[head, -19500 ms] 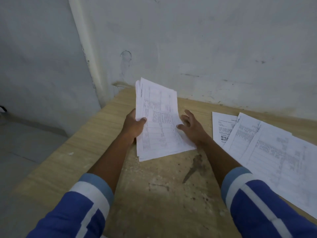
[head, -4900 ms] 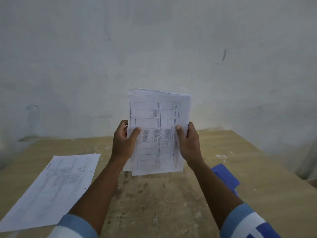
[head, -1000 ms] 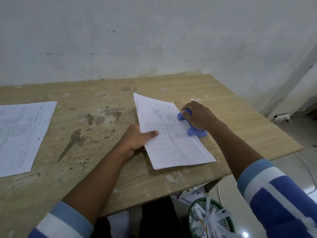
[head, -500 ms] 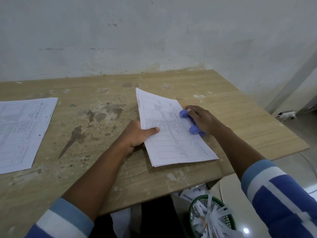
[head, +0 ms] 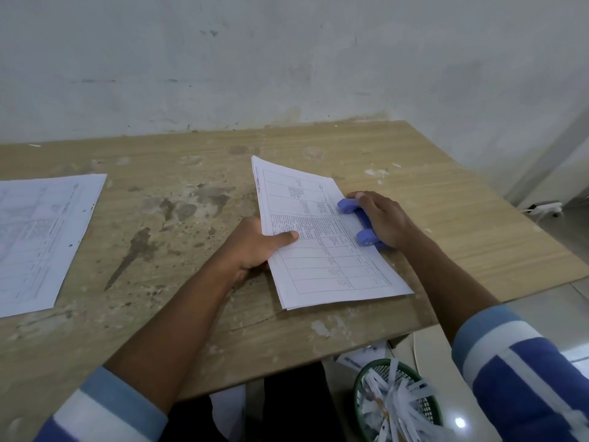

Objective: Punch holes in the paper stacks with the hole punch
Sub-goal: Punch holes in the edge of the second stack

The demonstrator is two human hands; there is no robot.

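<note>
Hole punch (head: 366, 237) mostly under right hand (head: 382, 222)

The table (head: 318, 145) is wood-grain board, matt, its middle blotched with dark stains and its near edge flaked to pale patches. The paper stack (head: 325, 250) towards the right edge is plain matt white paper printed in grey, and so are the loose sheets (head: 41, 237) at the left edge. The hole punch (head: 347, 205) is smooth blue plastic with a dull sheen. My sleeves (head: 516, 378) are soft striped cloth. The wall (head: 287, 59) is chalky, scuffed paint. Below the near right corner, a green plastic mesh basket (head: 428, 406) holds paper shreds (head: 392, 400) on glossy floor tile (head: 548, 314).
</note>
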